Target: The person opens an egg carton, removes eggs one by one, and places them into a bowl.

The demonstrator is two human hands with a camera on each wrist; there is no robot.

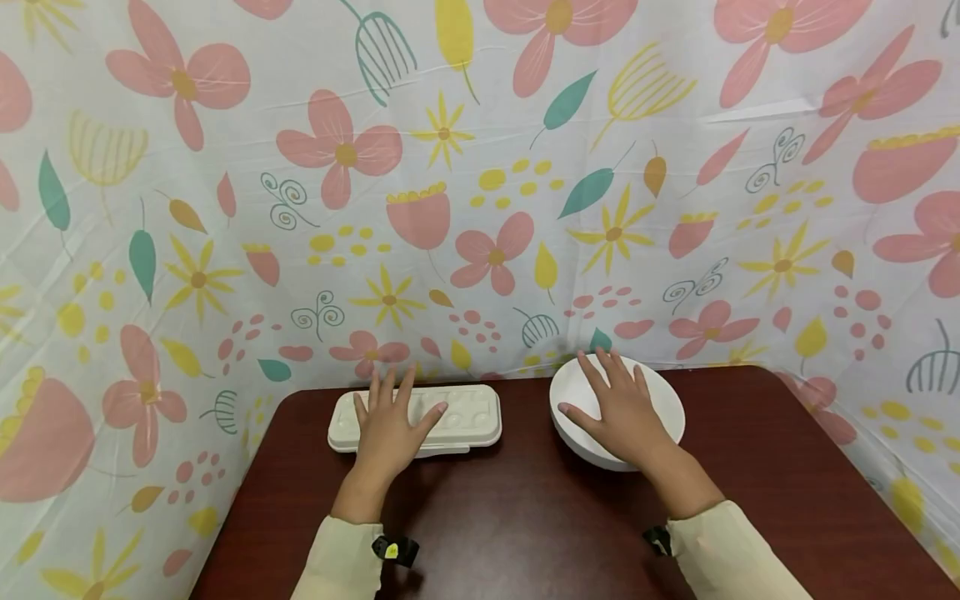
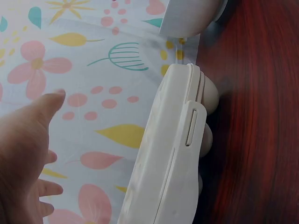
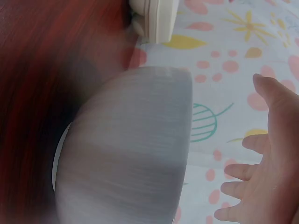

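Note:
A cream lidded egg carton (image 1: 476, 417), with rounded cups on its underside and a clasp on its front, lies on the table toward the back left. My left hand (image 1: 392, 425) hovers over it with fingers spread; the left wrist view shows a gap between that hand (image 2: 23, 154) and the carton (image 2: 163, 140). To the right stands a white round bowl (image 1: 663, 408). Above its opening is my right hand (image 1: 622, 412), fingers straight and apart. In the right wrist view the hand (image 3: 266, 163) is clear of the bowl's rim (image 3: 126, 144). Neither hand holds anything.
The dark red-brown wooden table (image 1: 510, 517) has rounded back corners. Directly behind it hangs a white floral cloth (image 1: 495, 317), which also runs along both sides. Table surface separates the carton and the bowl.

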